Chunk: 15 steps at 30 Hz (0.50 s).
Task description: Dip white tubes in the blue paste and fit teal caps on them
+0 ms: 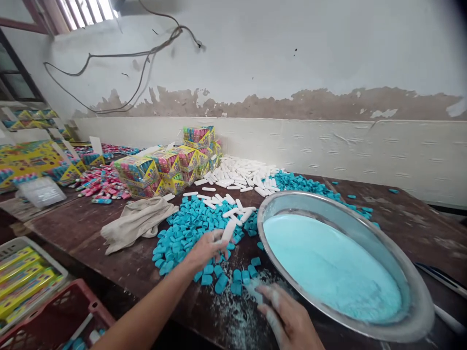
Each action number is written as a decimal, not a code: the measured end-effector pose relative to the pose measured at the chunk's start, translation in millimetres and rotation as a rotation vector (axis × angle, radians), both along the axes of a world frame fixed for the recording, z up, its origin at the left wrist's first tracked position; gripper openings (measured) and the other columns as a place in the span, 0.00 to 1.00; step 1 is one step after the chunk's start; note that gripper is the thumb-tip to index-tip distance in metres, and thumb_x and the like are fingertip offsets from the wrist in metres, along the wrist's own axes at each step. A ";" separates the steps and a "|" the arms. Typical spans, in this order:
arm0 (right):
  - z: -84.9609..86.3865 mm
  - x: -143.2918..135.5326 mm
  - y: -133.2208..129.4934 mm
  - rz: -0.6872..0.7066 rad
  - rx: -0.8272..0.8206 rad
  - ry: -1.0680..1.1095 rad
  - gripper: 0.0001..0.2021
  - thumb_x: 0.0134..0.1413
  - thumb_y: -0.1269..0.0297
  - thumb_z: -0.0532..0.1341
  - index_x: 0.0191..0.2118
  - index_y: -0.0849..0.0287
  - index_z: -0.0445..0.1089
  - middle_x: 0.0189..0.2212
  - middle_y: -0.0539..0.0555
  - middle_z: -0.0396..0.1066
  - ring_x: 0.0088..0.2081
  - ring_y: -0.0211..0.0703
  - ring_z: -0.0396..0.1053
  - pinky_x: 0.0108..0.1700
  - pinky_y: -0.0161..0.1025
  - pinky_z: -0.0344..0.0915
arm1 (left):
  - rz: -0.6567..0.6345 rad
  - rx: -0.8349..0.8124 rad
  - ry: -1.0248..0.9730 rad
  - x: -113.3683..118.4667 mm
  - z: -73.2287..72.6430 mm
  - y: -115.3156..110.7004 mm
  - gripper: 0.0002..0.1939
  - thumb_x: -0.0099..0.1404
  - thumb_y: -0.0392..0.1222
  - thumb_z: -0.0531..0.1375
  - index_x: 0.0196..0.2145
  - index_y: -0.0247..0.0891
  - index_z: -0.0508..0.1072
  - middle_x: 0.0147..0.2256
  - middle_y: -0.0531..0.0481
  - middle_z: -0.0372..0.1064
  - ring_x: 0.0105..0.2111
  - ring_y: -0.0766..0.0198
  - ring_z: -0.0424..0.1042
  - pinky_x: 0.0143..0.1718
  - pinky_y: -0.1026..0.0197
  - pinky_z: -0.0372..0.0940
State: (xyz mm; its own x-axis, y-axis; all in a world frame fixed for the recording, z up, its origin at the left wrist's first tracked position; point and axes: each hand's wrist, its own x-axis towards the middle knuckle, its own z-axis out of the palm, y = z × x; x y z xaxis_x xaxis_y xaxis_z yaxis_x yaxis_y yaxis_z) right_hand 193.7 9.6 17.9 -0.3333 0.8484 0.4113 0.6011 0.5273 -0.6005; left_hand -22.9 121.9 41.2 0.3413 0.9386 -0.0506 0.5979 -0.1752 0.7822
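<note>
Peeling whitewashed wall (292, 58) is filling the upper frame, with a dark wooden table (73, 228) running beneath it. At lower right a metal basin (419, 301) is holding pale blue powder (328, 267). At centre, blue caps (186, 228) are lying heaped, with white tubes (241, 175) piled behind them and colourful boxes (160, 170) stacked at centre left; their printing is too small to read. A beige cloth (134, 221) is lying left of the caps. The left hand (206, 250) is resting on the cap heap, fingers pinching one white tube (229, 230). The right hand (288, 316), dusted with powder, is lying at bottom centre just beside the basin rim, fingers loosely curled; whether it is holding anything cannot be told.
</note>
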 end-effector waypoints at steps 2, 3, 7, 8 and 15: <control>8.8 -6.8 2.5 -0.046 -0.005 0.067 0.13 0.56 0.65 0.52 0.47 0.55 0.65 0.39 0.58 0.69 0.41 0.45 0.68 0.38 0.35 0.68 | -0.111 -0.196 -0.342 9.0 -10.9 -38.3 0.17 0.61 0.47 0.51 0.42 0.32 0.66 0.30 0.50 0.68 0.24 0.67 0.68 0.18 0.70 0.57; 12.6 -9.7 2.9 -0.059 -0.012 0.102 0.12 0.55 0.65 0.54 0.46 0.56 0.65 0.38 0.57 0.69 0.40 0.44 0.68 0.39 0.35 0.68 | -0.149 -0.282 -0.483 15.1 -16.7 -54.6 0.18 0.59 0.48 0.53 0.40 0.32 0.67 0.29 0.50 0.67 0.24 0.67 0.67 0.17 0.70 0.55; 19.7 -17.8 -2.9 -0.091 -0.072 0.229 0.06 0.50 0.68 0.57 0.35 0.58 0.68 0.31 0.52 0.66 0.34 0.40 0.66 0.38 0.34 0.65 | -0.230 -0.429 -0.665 43.1 -30.8 -93.3 0.17 0.56 0.49 0.57 0.36 0.32 0.70 0.25 0.52 0.65 0.21 0.69 0.64 0.18 0.70 0.54; 20.5 -18.3 -6.0 -0.093 -0.085 0.251 0.04 0.50 0.68 0.56 0.32 0.58 0.68 0.30 0.52 0.65 0.34 0.39 0.65 0.37 0.34 0.65 | -0.241 -0.422 -0.651 49.0 -31.0 -97.1 0.17 0.57 0.50 0.56 0.35 0.32 0.71 0.23 0.53 0.65 0.20 0.70 0.62 0.19 0.70 0.54; 57.3 25.3 -8.7 -0.121 -0.068 0.194 0.07 0.55 0.64 0.53 0.34 0.58 0.66 0.29 0.51 0.68 0.32 0.38 0.66 0.36 0.32 0.62 | -0.059 -0.115 -0.332 40.7 -29.5 -106.2 0.16 0.58 0.46 0.56 0.42 0.38 0.70 0.28 0.52 0.71 0.29 0.65 0.68 0.32 0.65 0.64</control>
